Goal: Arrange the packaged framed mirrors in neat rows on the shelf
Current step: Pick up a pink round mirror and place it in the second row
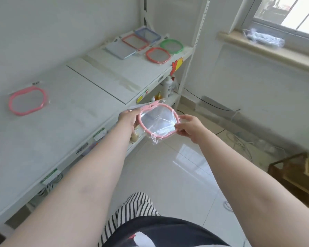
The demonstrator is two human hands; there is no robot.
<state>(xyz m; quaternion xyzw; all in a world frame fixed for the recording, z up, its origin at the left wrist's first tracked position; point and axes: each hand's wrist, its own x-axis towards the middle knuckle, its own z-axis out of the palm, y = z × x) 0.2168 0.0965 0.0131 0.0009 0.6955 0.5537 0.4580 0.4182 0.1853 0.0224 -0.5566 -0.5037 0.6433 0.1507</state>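
Both hands are gripping one pink-framed mirror (158, 121) in its clear wrap, off the shelf's front edge: the left hand (128, 118) is grasping the far-left rim, the right hand (190, 128) is pinching the near-right rim, probably to keep it level for placing. Left of the hands, a second pink mirror (27, 101) is lying alone on the shelf (64, 132). Well beyond the hands, the sorted mirrors (146, 45) are lying in rows.
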